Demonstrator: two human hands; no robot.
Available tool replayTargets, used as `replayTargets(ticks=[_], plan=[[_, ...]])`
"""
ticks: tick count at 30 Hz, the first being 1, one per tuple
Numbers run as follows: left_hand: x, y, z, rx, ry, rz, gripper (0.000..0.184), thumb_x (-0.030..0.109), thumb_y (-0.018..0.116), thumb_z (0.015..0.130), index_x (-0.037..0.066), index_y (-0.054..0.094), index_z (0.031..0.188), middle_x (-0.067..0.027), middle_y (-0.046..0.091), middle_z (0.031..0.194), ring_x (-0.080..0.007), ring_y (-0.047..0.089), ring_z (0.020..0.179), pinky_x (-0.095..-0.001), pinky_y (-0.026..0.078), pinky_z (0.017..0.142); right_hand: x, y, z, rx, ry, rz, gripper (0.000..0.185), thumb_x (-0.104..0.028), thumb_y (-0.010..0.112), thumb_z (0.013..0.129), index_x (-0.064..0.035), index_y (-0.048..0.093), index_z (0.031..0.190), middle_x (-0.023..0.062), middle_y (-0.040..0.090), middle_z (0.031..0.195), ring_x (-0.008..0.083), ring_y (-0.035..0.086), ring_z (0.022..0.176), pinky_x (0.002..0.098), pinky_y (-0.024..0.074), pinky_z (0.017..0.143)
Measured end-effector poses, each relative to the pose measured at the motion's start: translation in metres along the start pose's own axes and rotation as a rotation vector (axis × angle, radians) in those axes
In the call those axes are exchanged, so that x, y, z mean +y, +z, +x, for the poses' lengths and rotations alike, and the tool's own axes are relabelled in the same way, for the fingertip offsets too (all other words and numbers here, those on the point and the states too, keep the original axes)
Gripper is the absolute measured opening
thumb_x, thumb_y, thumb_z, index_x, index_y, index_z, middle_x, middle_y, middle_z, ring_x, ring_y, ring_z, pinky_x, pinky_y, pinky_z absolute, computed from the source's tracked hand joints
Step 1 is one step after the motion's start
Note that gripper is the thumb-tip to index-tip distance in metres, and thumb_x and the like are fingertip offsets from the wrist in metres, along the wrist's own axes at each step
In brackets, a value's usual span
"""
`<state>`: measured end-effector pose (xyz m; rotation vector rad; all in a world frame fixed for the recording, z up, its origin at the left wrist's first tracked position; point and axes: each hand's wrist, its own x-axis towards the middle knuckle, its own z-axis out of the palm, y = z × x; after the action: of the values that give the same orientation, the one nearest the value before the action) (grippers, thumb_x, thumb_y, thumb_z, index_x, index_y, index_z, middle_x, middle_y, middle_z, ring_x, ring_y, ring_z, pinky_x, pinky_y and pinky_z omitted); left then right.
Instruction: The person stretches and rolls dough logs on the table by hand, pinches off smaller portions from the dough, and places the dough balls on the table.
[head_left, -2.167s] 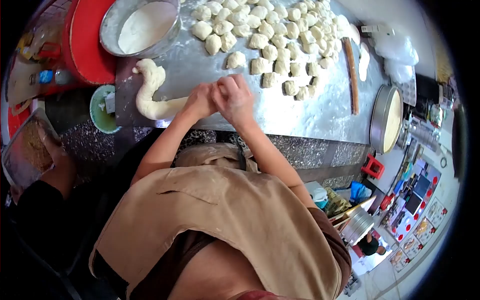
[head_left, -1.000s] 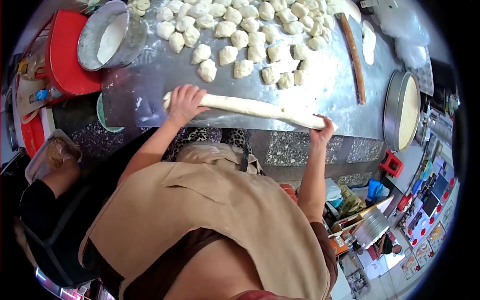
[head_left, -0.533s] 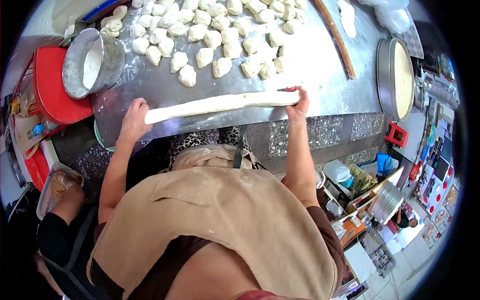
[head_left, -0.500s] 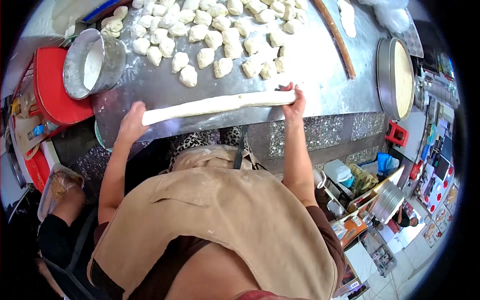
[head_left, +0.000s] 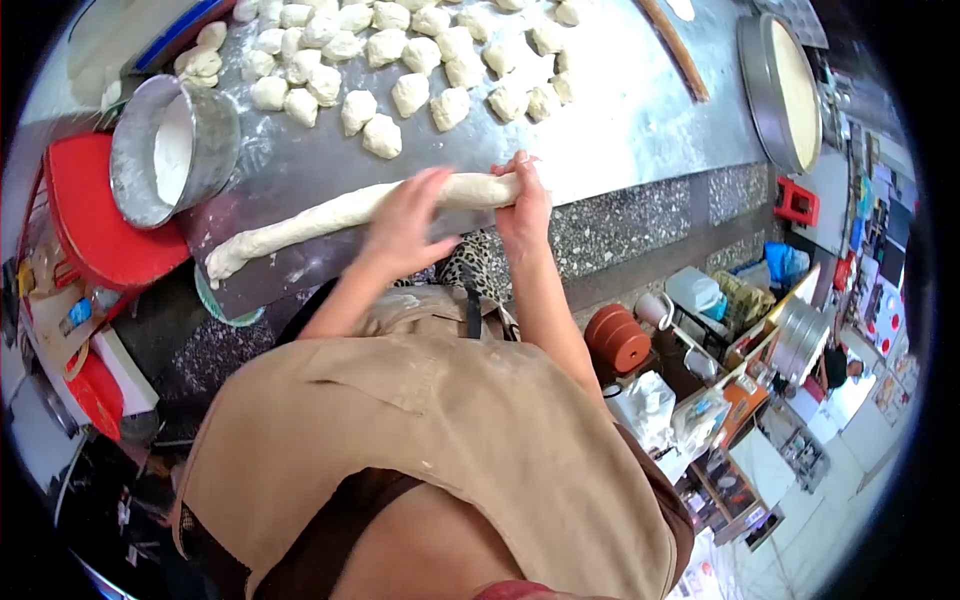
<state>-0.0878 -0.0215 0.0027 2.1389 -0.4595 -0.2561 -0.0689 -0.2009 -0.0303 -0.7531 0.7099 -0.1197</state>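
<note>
A long roll of pale dough (head_left: pixel 300 228) lies slantwise along the near edge of the metal table (head_left: pixel 640 150), its rough left end close to the table's corner. My right hand (head_left: pixel 526 208) is wrapped around the roll's right end. Over the middle of the roll is my left hand (head_left: pixel 402 228), slightly blurred, with thumb and fingers apart; whether it touches the dough I cannot tell. Many rounded dough pieces (head_left: pixel 410 95) are spread across the far part of the table, dusted with flour.
A metal pot (head_left: pixel 215 150) with white flour stands at the left beside a red chair (head_left: pixel 110 240). A wooden rolling pin (head_left: pixel 675 50) lies at the back right. Near the right edge is a round metal pan (head_left: pixel 765 95) with a pale filling. A red stool (head_left: pixel 797 202) stands beyond.
My left hand has left the roll's left end and moved right to its middle. My right hand has shifted left with its end, and the left end now rests lower and further left.
</note>
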Motion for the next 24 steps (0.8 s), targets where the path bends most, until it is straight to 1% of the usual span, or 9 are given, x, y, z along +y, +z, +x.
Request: replayTargets(ticks=[3,5,7,8,10,12,15,18,24], plan=[[0.012,0.051,0.043,0.126,0.153,-0.031,0.075,0.021,0.076,0.064,0.01,0.042,0.13,-0.0158,0.056,0.117,-0.0331,0.053,0.11,-0.0421,0.042,0.094,-0.018,0.021,-0.032,-0.046,-0.132,-0.15,0.019,-0.012,0.069,0.082,-0.0074,0.053,0.091,0.0015,0.058,0.079,0.0128,0.058,0.071,0.0268,0.0491,0.067],[0.021,0.05,0.05,0.003,-0.062,-0.107,0.061,0.024,0.076,0.064,0.011,0.052,0.118,-0.0156,0.064,0.098,-0.0345,0.062,0.093,-0.0425,0.049,0.08,-0.03,0.026,-0.039,-0.007,-0.208,-0.262,0.022,-0.015,0.071,0.081,-0.0073,0.054,0.093,0.0015,0.059,0.08,0.0116,0.058,0.072,0.0259,0.0486,0.066],[0.012,0.051,0.054,-0.043,-0.043,-0.1,0.054,0.025,0.077,0.063,0.011,0.055,0.111,-0.0159,0.065,0.092,-0.0351,0.063,0.087,-0.0428,0.051,0.075,-0.042,0.02,-0.04,-0.118,-0.194,-0.786,0.028,-0.019,0.074,0.078,-0.0055,0.058,0.097,0.0045,0.063,0.083,0.0117,0.059,0.074,0.0256,0.0485,0.065],[0.009,0.05,0.055,-0.081,-0.028,-0.094,0.047,0.026,0.077,0.063,0.01,0.058,0.103,-0.0162,0.066,0.086,-0.0356,0.064,0.082,-0.0431,0.052,0.069,-0.048,0.017,-0.04,-0.114,-0.198,-0.779,0.028,-0.019,0.074,0.078,-0.0055,0.058,0.097,0.0045,0.063,0.083,0.0117,0.059,0.074,0.0256,0.0485,0.065],[0.008,0.051,0.057,-0.083,0.0,-0.137,0.042,0.026,0.076,0.063,0.009,0.06,0.097,-0.0163,0.066,0.087,-0.0349,0.064,0.085,-0.0431,0.051,0.071,-0.061,0.013,-0.039,-0.176,-0.414,-1.142,0.033,-0.022,0.076,0.076,-0.0038,0.061,0.1,0.008,0.065,0.085,0.0132,0.06,0.075,0.0267,0.0487,0.067],[0.015,0.048,0.06,-0.158,-0.06,-0.169,0.041,0.026,0.076,0.063,0.009,0.061,0.097,-0.0168,0.066,0.085,-0.0354,0.063,0.085,-0.0438,0.051,0.071,-0.077,0.024,-0.047,-0.145,-0.352,-1.163,0.034,-0.021,0.074,0.075,-0.0026,0.062,0.102,0.0122,0.066,0.09,0.0188,0.062,0.08,0.0303,0.0497,0.069],[0.012,0.049,0.063,-0.153,0.026,-0.255,0.038,0.028,0.075,0.064,0.008,0.062,0.094,-0.0177,0.066,0.083,-0.0367,0.063,0.084,-0.044,0.051,0.071,-0.08,0.027,-0.044,-0.435,-0.735,-1.448,0.022,-0.015,0.07,0.075,-0.0056,0.064,0.094,0.0136,0.062,0.088,0.0304,0.062,0.076,0.0353,0.0509,0.066],[0.021,0.044,0.064,-0.177,-0.054,-0.132,0.031,0.021,0.073,0.067,0.005,0.061,0.091,-0.0186,0.064,0.082,-0.0361,0.063,0.078,-0.0387,0.051,0.067,-0.06,0.029,-0.041,-0.301,-0.899,-1.421,0.013,-0.014,0.069,0.076,-0.0057,0.062,0.083,0.0124,0.059,0.083,0.0303,0.061,0.071,0.0365,0.0504,0.063],[0.014,0.05,0.073,-0.108,-0.04,-0.136,0.025,0.025,0.067,0.07,0.006,0.062,0.086,-0.0179,0.065,0.081,-0.0379,0.062,0.08,-0.0439,0.05,0.069,-0.041,0.025,-0.017,-0.199,-0.981,-1.336,0.011,-0.01,0.066,0.07,-0.0056,0.058,0.076,0.0119,0.055,0.077,0.0291,0.058,0.067,0.0369,0.0487,0.06]])
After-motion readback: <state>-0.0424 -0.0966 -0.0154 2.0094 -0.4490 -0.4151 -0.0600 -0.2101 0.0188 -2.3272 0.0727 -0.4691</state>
